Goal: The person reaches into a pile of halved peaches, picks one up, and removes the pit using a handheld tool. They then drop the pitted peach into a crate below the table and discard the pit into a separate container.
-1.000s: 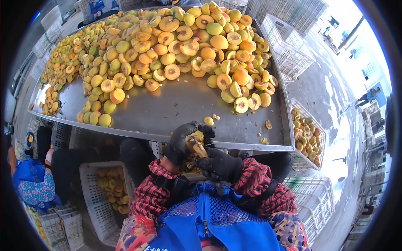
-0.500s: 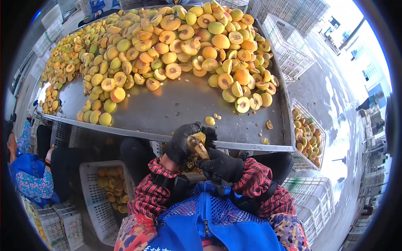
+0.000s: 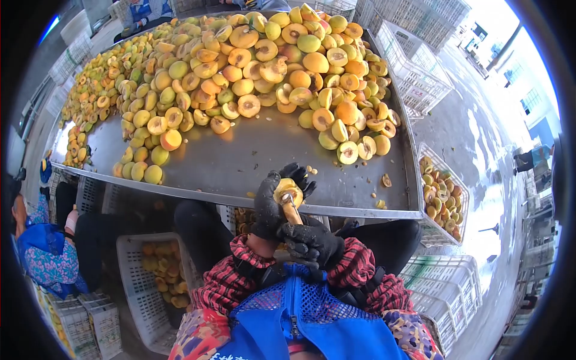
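My left hand [image 3: 270, 204], in a black glove, is closed around a yellow peach half [image 3: 285, 188] above the table's near edge. The cut face of the peach half is turned up towards me. In my right hand [image 3: 314, 242], also gloved in black, is a pitting tool with a light wooden handle [image 3: 292, 212]. Its metal end touches the middle of the cut face; the exact tip is hard to make out. Beyond my hands, a large heap of peach halves [image 3: 240, 57] covers the far part of the metal table [image 3: 240, 150].
A crate of peach halves [image 3: 459, 231] stands off the table's right corner, and another crate [image 3: 133, 279] is at my lower left. White crates [image 3: 444, 288] sit at my right. A co-worker [image 3: 51, 252] sits to the left. Small scraps [image 3: 386, 180] dot the tabletop.
My left hand has moved slightly up and right and turned the peach half, so its cut face shows. The tool's metal end is now at its middle. My right hand has shifted slightly down.
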A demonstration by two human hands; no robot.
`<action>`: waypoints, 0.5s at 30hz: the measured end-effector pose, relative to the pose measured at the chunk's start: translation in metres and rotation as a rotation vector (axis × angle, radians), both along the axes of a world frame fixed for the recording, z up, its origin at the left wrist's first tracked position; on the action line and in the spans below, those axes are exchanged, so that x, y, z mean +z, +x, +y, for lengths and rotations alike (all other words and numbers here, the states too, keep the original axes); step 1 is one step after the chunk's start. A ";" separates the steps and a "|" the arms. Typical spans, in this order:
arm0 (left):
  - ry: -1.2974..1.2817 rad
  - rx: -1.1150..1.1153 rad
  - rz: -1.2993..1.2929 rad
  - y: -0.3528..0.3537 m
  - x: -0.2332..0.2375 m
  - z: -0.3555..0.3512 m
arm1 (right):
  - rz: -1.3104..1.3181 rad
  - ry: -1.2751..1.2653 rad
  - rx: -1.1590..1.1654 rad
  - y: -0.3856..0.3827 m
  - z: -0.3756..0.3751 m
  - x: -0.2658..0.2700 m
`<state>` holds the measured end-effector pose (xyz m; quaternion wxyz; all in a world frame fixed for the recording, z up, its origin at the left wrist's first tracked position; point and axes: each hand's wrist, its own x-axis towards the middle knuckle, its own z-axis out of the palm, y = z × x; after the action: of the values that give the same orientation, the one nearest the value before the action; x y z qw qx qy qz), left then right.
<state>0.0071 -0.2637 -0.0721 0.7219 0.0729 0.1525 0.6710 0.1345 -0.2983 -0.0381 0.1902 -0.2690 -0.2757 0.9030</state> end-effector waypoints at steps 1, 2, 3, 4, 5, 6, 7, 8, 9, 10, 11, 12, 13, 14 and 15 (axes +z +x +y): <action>-0.027 -0.008 0.014 0.001 -0.018 0.003 | 0.029 0.051 0.000 0.003 -0.002 -0.004; -0.054 -0.014 0.030 0.001 -0.051 0.009 | 0.060 0.103 0.001 0.007 -0.004 -0.007; -0.079 -0.020 0.047 0.000 -0.043 0.012 | 0.059 0.083 -0.003 0.009 -0.005 -0.006; -0.012 0.012 0.248 -0.001 -0.036 0.008 | 0.061 0.063 -0.008 0.011 -0.006 -0.004; 0.062 0.042 0.451 -0.002 -0.027 0.003 | 0.064 0.047 -0.014 0.013 -0.006 -0.002; 0.135 0.072 0.652 -0.003 -0.013 0.000 | 0.030 0.097 0.000 0.018 -0.007 0.000; 0.187 0.160 0.923 -0.014 -0.018 -0.004 | -0.007 0.143 0.017 0.026 -0.010 0.001; 0.210 0.264 1.197 -0.026 -0.023 -0.008 | -0.045 0.190 0.037 0.030 -0.013 0.002; 0.095 0.225 1.009 -0.033 -0.005 -0.016 | -0.131 0.234 0.098 0.032 -0.016 -0.003; -0.013 0.183 0.822 -0.042 0.012 -0.024 | -0.217 0.282 0.155 0.035 -0.018 -0.014; 0.021 0.218 0.940 -0.053 0.029 -0.036 | -0.304 0.331 0.209 0.038 -0.020 -0.026; 0.055 0.252 1.058 -0.068 0.036 -0.052 | -0.454 0.415 0.254 0.038 -0.025 -0.043; 0.121 0.406 1.205 -0.096 0.019 -0.064 | -0.606 0.495 0.299 0.036 -0.033 -0.063; 0.192 0.563 1.347 -0.127 0.001 -0.078 | -0.760 0.574 0.342 0.034 -0.036 -0.073; 0.100 0.585 1.501 -0.153 0.005 -0.094 | -0.786 0.589 0.411 0.034 -0.032 -0.058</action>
<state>-0.1459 -0.3582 -0.0667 0.2180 0.4936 0.5792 0.6110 0.1689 -0.3305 -0.0965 -0.0409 -0.4628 -0.6153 0.6369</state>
